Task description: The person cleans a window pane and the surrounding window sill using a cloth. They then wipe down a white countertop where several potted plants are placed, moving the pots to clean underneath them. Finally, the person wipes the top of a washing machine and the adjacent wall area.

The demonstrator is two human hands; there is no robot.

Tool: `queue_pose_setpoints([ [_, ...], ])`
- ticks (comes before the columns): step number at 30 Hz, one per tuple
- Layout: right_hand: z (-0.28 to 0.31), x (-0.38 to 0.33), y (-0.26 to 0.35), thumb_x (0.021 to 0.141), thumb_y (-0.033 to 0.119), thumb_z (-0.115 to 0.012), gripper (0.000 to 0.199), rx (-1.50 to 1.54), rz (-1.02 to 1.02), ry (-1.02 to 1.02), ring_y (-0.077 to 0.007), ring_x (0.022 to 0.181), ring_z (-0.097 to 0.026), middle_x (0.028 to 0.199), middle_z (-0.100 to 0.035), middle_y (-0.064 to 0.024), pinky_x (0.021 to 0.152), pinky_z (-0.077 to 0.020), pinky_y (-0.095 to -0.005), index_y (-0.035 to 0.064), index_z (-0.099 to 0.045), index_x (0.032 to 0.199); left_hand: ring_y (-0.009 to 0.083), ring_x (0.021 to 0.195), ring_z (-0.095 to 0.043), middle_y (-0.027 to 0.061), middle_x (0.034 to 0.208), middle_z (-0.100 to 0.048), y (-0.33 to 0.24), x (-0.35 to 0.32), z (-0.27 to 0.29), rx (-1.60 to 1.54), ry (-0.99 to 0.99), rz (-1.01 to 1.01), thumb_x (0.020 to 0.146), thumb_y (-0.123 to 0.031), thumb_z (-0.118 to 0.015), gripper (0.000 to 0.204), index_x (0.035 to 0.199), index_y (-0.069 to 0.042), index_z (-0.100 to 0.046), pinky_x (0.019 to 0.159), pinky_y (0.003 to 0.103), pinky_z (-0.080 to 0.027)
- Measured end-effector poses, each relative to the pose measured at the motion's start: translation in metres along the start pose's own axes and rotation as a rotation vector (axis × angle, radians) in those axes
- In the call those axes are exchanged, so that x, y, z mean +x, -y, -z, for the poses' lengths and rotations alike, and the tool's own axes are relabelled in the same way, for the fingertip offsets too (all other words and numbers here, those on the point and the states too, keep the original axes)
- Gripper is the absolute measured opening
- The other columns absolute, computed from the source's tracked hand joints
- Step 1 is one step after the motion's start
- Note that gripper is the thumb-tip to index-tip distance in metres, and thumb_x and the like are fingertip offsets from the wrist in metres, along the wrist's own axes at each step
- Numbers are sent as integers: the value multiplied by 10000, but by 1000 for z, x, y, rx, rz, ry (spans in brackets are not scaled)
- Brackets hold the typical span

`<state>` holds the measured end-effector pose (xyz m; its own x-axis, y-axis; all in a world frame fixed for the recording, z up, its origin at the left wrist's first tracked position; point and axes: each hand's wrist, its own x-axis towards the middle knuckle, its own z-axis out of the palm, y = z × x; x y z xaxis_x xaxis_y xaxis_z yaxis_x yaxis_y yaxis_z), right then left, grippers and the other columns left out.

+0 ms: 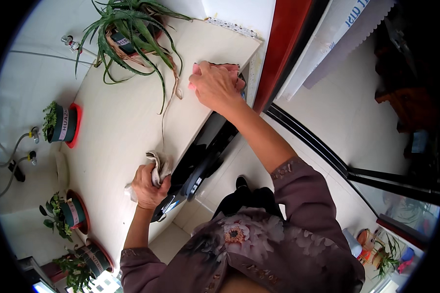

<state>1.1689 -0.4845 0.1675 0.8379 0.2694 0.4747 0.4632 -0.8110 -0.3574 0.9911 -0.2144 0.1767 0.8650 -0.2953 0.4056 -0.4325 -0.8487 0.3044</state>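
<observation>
My right hand (214, 87) presses a folded pink cloth (233, 73) against the front edge of the pale countertop (117, 115), at the upper middle. Its fingers are closed over the cloth. Lower and to the left, my left hand (149, 188) grips a crumpled whitish rag (160, 168) that rests on the counter. Part of the rag sticks out on both sides of the fist. A long dry leaf trails from the large spiky aloe-like plant (127, 34) down to the rag.
Potted plants on saucers line the wall: a small green pot (63, 122) on a red saucer, another pot (74, 211) and a third pot (94, 259). Taps (34, 134) with hoses are on the wall. A black appliance (208, 146) stands below the counter edge. A sliding door track (308, 141) crosses the right.
</observation>
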Motion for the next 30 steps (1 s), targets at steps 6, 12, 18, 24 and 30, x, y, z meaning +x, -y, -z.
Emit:
queue_pose_setpoints([
  [6, 6, -40, 17, 747, 91, -656, 83, 30, -36, -21, -281, 877, -600, 968, -560, -127, 737, -440, -408, 86, -676, 827, 342, 654, -568, 143, 792, -567, -2, -5, 1, 20, 4, 31, 639, -130, -715, 400, 988, -33, -545, 560, 413, -482],
  [12, 22, -27, 11, 720, 64, -672, 156, 120, -158, -150, -297, 891, -606, 968, -565, -124, 717, -459, -430, 83, -662, 874, 352, 686, -572, 155, 807, -563, -4, -3, -2, 48, 11, 12, 656, -132, -698, 404, 1015, -27, -545, 585, 414, -489],
  [18, -17, -12, 37, 795, 151, -594, 184, -67, -126, -14, -285, 904, -577, 1047, -557, -123, 784, -448, -418, 30, -685, 898, 365, 698, -576, 155, 826, -565, -3, -6, -5, 96, 15, 26, 674, -128, -690, 394, 1028, -35, -543, 601, 422, -490],
  [24, 17, -92, 22, 725, 120, -666, 184, 464, -33, -113, -240, 888, -593, 995, -561, -60, 736, -483, -413, 146, -689, 906, 326, 659, -564, 153, 793, -554, -17, 2, 20, -12, 146, 105, 742, -173, -714, 353, 1011, -13, -552, 584, 385, -475],
  [30, -3, -177, -82, 777, 172, -664, 241, 1090, -1067, -206, -230, 924, -639, 1038, -671, -121, 857, -486, -320, 8, -595, 939, 308, 661, -568, 153, 813, -575, -74, 78, -6, -109, 151, -190, 743, -160, -738, 346, 997, -5, -561, 594, 357, -472],
])
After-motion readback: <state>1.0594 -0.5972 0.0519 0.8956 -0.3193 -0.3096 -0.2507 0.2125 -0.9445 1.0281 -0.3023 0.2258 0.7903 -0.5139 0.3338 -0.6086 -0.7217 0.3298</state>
